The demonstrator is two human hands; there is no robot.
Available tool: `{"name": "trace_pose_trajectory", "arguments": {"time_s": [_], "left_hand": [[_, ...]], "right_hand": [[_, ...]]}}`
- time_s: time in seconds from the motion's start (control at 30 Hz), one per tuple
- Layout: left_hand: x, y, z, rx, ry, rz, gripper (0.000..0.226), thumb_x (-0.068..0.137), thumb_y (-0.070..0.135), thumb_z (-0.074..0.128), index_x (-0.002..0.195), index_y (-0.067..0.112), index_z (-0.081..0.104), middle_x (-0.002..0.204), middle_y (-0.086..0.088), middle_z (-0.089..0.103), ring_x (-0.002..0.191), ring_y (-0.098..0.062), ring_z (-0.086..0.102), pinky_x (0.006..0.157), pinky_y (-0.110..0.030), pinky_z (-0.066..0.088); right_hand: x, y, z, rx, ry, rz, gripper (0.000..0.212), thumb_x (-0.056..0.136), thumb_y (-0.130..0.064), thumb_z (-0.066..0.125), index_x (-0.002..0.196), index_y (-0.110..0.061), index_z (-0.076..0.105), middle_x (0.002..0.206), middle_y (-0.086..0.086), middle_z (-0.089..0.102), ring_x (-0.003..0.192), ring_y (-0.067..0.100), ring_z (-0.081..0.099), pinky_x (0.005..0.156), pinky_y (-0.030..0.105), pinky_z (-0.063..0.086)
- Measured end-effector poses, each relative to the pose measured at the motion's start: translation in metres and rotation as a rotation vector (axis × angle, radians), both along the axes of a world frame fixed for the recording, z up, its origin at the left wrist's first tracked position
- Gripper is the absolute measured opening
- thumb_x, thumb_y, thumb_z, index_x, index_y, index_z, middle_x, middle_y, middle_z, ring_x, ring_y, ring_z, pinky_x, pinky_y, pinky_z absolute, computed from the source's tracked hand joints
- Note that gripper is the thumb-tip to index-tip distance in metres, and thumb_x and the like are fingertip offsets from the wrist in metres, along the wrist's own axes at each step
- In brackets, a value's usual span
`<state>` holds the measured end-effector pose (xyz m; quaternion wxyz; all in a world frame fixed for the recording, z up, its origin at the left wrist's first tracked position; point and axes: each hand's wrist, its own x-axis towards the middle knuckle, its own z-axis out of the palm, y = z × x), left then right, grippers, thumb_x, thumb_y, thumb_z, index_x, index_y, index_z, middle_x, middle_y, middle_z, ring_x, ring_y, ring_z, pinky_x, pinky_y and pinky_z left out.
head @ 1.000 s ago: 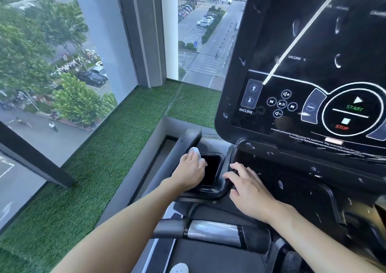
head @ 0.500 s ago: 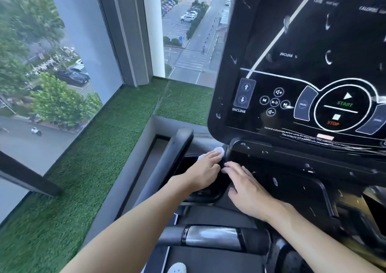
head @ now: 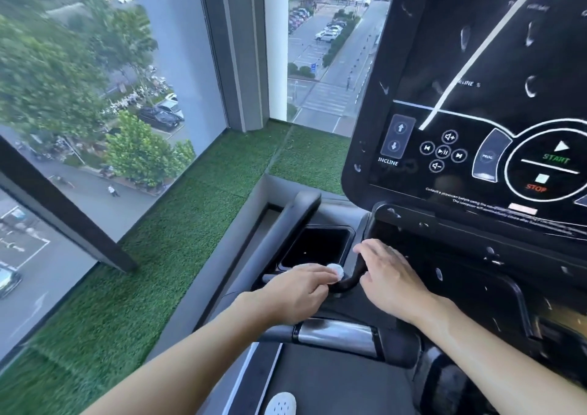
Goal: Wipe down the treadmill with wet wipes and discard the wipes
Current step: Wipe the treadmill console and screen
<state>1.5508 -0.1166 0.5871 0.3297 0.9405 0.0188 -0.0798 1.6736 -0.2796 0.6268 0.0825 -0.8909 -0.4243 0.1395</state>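
The black treadmill console (head: pixel 476 148) fills the upper right, with START and STOP markings and wet streaks on its screen. Below its left corner is a square cup-holder recess (head: pixel 317 246). My left hand (head: pixel 298 294) holds a bunched white wet wipe (head: pixel 335 272) against the near rim of that recess. My right hand (head: pixel 390 275) rests flat, fingers straight, on the black ledge just right of the recess. A metal grip sensor (head: pixel 336 335) on the crossbar lies under my wrists.
A black side handrail (head: pixel 295 221) runs up along the left of the recess. Green artificial turf (head: pixel 178 249) covers the floor to the left, up to floor-to-ceiling windows (head: pixel 95 97). The white toe of a shoe (head: pixel 281 404) shows on the belt.
My left hand has drawn the wipe back from the far right corner of the recess to its near rim. My right hand has stayed on the ledge. The camera has shifted slightly.
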Motion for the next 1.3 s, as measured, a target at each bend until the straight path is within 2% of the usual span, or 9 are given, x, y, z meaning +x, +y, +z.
{"name": "trace_pose_trajectory", "arguments": {"time_s": [0.13, 0.33, 0.43, 0.63, 0.7, 0.77, 0.8, 1.1, 1.3], "left_hand": [[-0.022, 0.015, -0.003, 0.106, 0.027, 0.081, 0.044, 0.100, 0.029, 0.028, 0.133, 0.020, 0.055, 0.144, 0.008, 0.050, 0.135, -0.010, 0.038, 0.112, -0.029, 0.032], [-0.039, 0.039, -0.022, 0.364, 0.184, 0.151, 0.042, 0.092, 0.046, 0.006, 0.091, 0.019, 0.037, 0.112, -0.005, 0.048, 0.104, -0.028, 0.048, 0.094, -0.046, 0.042], [-0.028, 0.023, -0.021, 0.450, 0.219, 0.145, 0.030, 0.098, 0.034, 0.009, 0.087, 0.020, 0.034, 0.106, -0.015, 0.041, 0.086, -0.032, 0.040, 0.090, -0.047, 0.041], [-0.009, 0.015, -0.040, 0.412, 0.173, 0.302, 0.085, 0.081, 0.052, -0.009, 0.120, 0.008, 0.052, 0.122, -0.013, 0.042, 0.116, -0.037, 0.044, 0.104, -0.043, 0.031], [-0.006, 0.015, -0.040, 0.377, 0.139, 0.275, 0.066, 0.086, 0.041, -0.001, 0.109, 0.003, 0.047, 0.127, -0.024, 0.043, 0.120, -0.042, 0.043, 0.100, -0.048, 0.033], [0.003, 0.016, -0.038, 0.262, 0.193, 0.299, 0.019, 0.088, 0.016, 0.013, 0.085, 0.011, 0.032, 0.106, -0.030, 0.049, 0.102, -0.048, 0.050, 0.077, -0.047, 0.039], [0.009, 0.020, -0.041, 0.219, 0.157, 0.295, 0.011, 0.086, 0.009, 0.018, 0.082, 0.016, 0.026, 0.098, -0.028, 0.050, 0.095, -0.047, 0.051, 0.071, -0.045, 0.038], [0.083, 0.037, -0.045, 0.033, -0.019, 0.373, 0.020, 0.096, 0.025, 0.017, 0.090, 0.015, 0.034, 0.103, -0.002, 0.038, 0.109, -0.026, 0.042, 0.101, -0.039, 0.031], [0.118, 0.049, -0.045, 0.150, 0.075, 0.219, 0.034, 0.091, 0.030, 0.004, 0.089, 0.016, 0.035, 0.108, -0.007, 0.040, 0.117, -0.027, 0.037, 0.095, -0.037, 0.029]], "right_hand": [[0.000, 0.000, -0.005, -0.046, -0.021, 0.038, 0.051, 0.091, -0.012, 0.042, 0.141, -0.022, 0.038, 0.143, -0.005, 0.035, 0.140, 0.014, 0.027, 0.121, 0.035, 0.013], [-0.001, 0.000, -0.006, -0.087, -0.028, 0.058, 0.052, 0.093, -0.014, 0.041, 0.144, -0.023, 0.034, 0.145, -0.003, 0.029, 0.144, 0.017, 0.020, 0.123, 0.038, 0.008], [-0.001, 0.000, -0.006, -0.088, -0.029, 0.060, 0.053, 0.093, -0.015, 0.041, 0.144, -0.023, 0.033, 0.147, -0.002, 0.027, 0.145, 0.017, 0.018, 0.123, 0.038, 0.006], [-0.001, 0.000, -0.006, -0.069, -0.023, 0.057, 0.052, 0.093, -0.014, 0.040, 0.144, -0.023, 0.033, 0.147, -0.002, 0.025, 0.146, 0.017, 0.016, 0.124, 0.039, 0.004], [-0.001, 0.000, -0.006, -0.070, -0.021, 0.057, 0.052, 0.093, -0.014, 0.040, 0.144, -0.023, 0.032, 0.147, -0.002, 0.024, 0.146, 0.017, 0.014, 0.123, 0.039, 0.003], [-0.002, 0.000, -0.007, -0.068, -0.019, 0.056, 0.053, 0.093, -0.013, 0.040, 0.145, -0.023, 0.031, 0.147, -0.003, 0.023, 0.146, 0.016, 0.013, 0.123, 0.038, 0.003], [-0.002, 0.000, -0.007, -0.064, -0.016, 0.053, 0.054, 0.093, -0.013, 0.040, 0.145, -0.023, 0.031, 0.148, -0.003, 0.022, 0.147, 0.016, 0.013, 0.124, 0.038, 0.002], [0.002, -0.004, -0.010, 0.026, 0.012, 0.011, 0.054, 0.091, -0.009, 0.042, 0.142, -0.021, 0.036, 0.152, -0.006, 0.022, 0.146, 0.012, 0.018, 0.123, 0.031, -0.001], [0.000, -0.005, -0.008, 0.050, 0.042, -0.031, 0.052, 0.093, -0.007, 0.042, 0.144, -0.019, 0.037, 0.155, -0.008, 0.018, 0.146, 0.013, 0.018, 0.119, 0.023, -0.008]]}}
